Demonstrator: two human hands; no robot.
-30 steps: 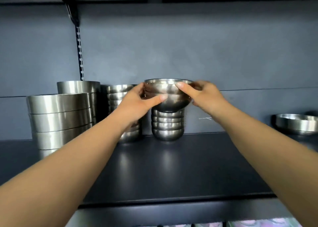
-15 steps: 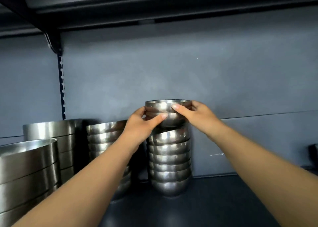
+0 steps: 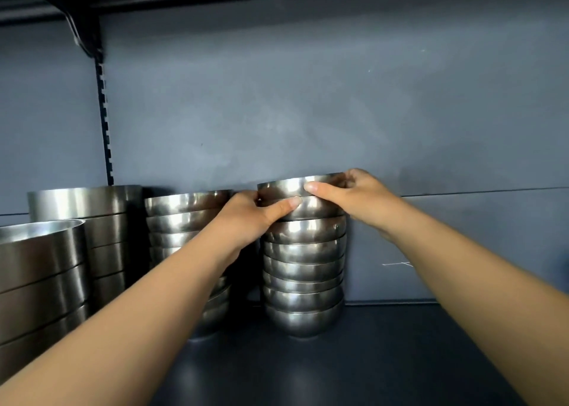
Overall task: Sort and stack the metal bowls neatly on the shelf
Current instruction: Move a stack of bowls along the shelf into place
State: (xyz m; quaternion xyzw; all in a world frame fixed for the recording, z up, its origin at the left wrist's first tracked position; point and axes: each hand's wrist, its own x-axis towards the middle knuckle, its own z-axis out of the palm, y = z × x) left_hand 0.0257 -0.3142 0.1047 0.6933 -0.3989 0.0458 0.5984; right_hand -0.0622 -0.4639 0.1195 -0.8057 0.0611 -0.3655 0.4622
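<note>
I am looking into a dark shelving bay: a matte slate-blue back panel [image 3: 308, 97] with faint scuffs, a black notched upright [image 3: 104, 122] running down its left side, and a smooth, slightly glossy dark shelf [image 3: 385, 359] that throws back soft reflections of the steel above it.

Centre frame stands the stack of small bowls [image 3: 303, 282], rounded brushed-steel hemispheres nested one in another, the bottom one sitting on the shelf close to the back panel. On top sit the top bowls [image 3: 295, 196], two rims showing close together, seated on the stack and roughly level.

My left hand [image 3: 246, 217] grips the top bowls from the left, thumb stretched across the front of the lower rim, fingers curled round the far side out of sight. My right hand [image 3: 354, 193] holds them from the right, thumb flat on the upper rim, the other fingers curled at the back edge.

Just left, partly behind my left forearm, stands a second stack of rounded bowls [image 3: 184, 217], about as tall. Further left are two stacks of straight-walled containers with a duller satin finish: the rear cylindrical stack [image 3: 92, 221] against the panel, and the front cylindrical stack [image 3: 40, 276], wider-looking and nearer, cut off by the frame edge.
</note>
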